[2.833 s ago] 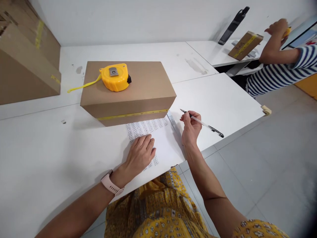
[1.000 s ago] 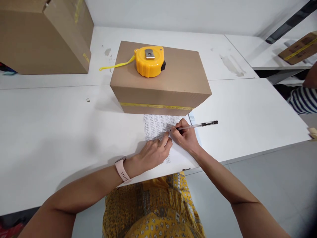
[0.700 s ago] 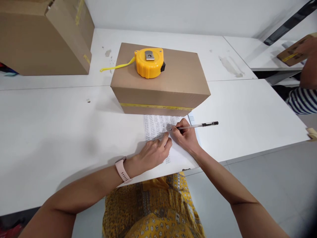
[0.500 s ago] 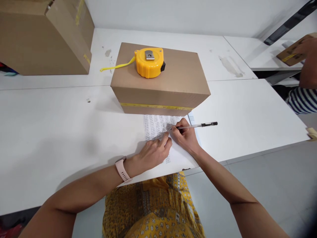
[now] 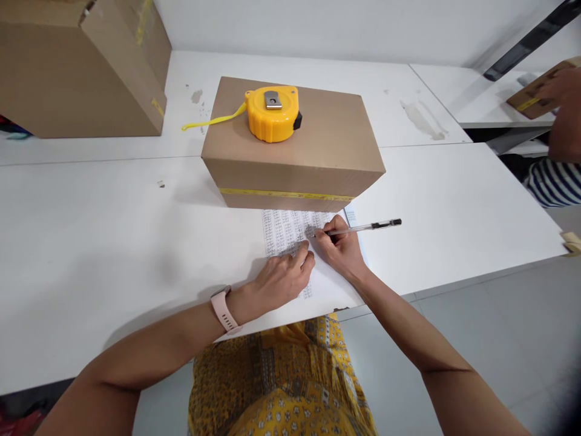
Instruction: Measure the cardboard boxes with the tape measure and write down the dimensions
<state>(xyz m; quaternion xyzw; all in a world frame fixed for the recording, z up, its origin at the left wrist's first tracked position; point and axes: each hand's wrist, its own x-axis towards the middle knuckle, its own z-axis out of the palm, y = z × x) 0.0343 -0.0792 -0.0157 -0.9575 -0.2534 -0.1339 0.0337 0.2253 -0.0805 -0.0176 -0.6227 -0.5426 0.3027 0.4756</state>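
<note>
My right hand (image 5: 342, 248) is closed around a pen (image 5: 370, 227), whose tip meets a sheet of paper (image 5: 284, 233) covered in columns of small handwriting. My left hand (image 5: 285, 275) lies on the same sheet, fingers loosely bent and holding nothing, its fingertips close to the pen's tip. Just beyond both hands stands a closed cardboard box (image 5: 290, 163) with a strip of yellow tape along its front, over the sheet's far edge. On top of the box rests a yellow tape measure (image 5: 272, 115) with a yellow wrist strap.
A larger cardboard box (image 5: 82, 79) occupies the white table (image 5: 91, 242) at the back left. At the far right, another person's arm (image 5: 565, 115) reaches to a small taped box (image 5: 533, 100). The table's front edge runs close to my body.
The pen's back end has tilted slightly up and to the right in my right hand. My left hand, the box and the tape measure keep their places.
</note>
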